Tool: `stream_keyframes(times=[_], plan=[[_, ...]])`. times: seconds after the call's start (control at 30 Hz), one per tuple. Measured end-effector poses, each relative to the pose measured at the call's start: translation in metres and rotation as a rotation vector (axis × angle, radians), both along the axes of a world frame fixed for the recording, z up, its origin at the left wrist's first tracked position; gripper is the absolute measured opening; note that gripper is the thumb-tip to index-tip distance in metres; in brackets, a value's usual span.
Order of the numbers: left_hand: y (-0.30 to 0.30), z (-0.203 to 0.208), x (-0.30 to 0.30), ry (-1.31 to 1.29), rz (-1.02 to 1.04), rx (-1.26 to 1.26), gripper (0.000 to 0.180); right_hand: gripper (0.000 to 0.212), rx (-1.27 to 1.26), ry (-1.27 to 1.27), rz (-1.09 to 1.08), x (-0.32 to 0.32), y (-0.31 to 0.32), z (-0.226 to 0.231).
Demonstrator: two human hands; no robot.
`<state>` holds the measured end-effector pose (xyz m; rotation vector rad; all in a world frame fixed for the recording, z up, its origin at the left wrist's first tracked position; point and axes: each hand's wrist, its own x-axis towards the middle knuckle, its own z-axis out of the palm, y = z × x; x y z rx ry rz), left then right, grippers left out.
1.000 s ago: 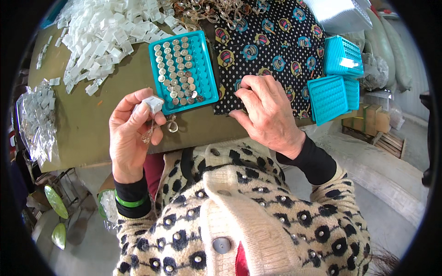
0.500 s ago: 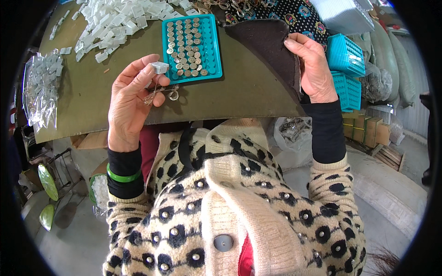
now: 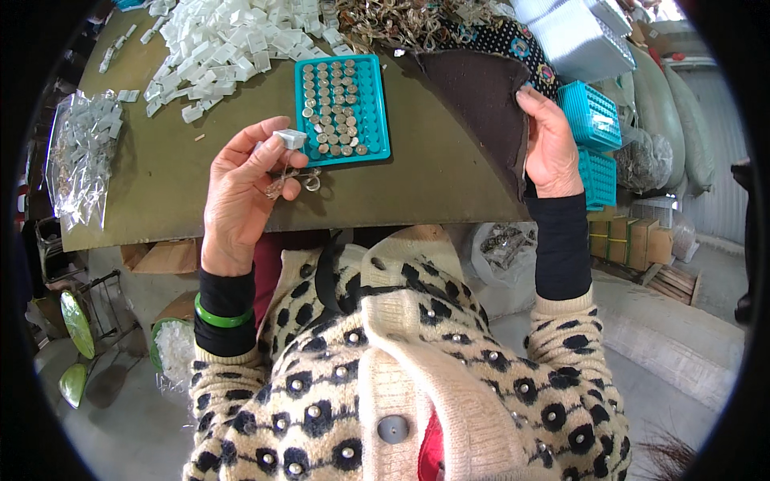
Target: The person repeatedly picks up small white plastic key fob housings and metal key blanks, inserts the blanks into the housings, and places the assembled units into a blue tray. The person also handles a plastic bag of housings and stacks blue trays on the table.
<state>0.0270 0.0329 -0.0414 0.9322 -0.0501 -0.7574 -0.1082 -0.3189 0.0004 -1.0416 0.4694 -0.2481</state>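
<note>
My left hand is closed near the tray's lower left corner. Between thumb and fingertips it pinches a small white plastic box. Thin tangled wire with a loop at its end hangs among its lower fingers. Just beyond lies a teal tray with rows of round pockets, many holding silvery button cells. At the table's right side my right hand grips the edge of a dark brown cloth between thumb and fingers. Its lower fingers are partly hidden.
A heap of white plastic boxes covers the far left, beside a clear bag of similar pieces. Tangled wire strings lie on patterned fabric at the back. Stacked teal trays stand right of the table.
The whole view has shifted, so the table and both hands sit lower in the picture and more of the wire heap shows. Both hands keep their holds.
</note>
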Motion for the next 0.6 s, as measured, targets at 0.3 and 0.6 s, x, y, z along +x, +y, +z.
stream_keyframes(times=[0.3,0.6], plan=[[-0.001,-0.002,-0.003,0.020,0.005,-0.045,0.025,0.014,-0.406,0.057,0.015,-0.008,0.027,0.004],[-0.002,0.005,-0.007,0.064,-0.010,-0.058,0.024,0.007,-1.239,0.075,0.619,-0.012,0.063,0.028]])
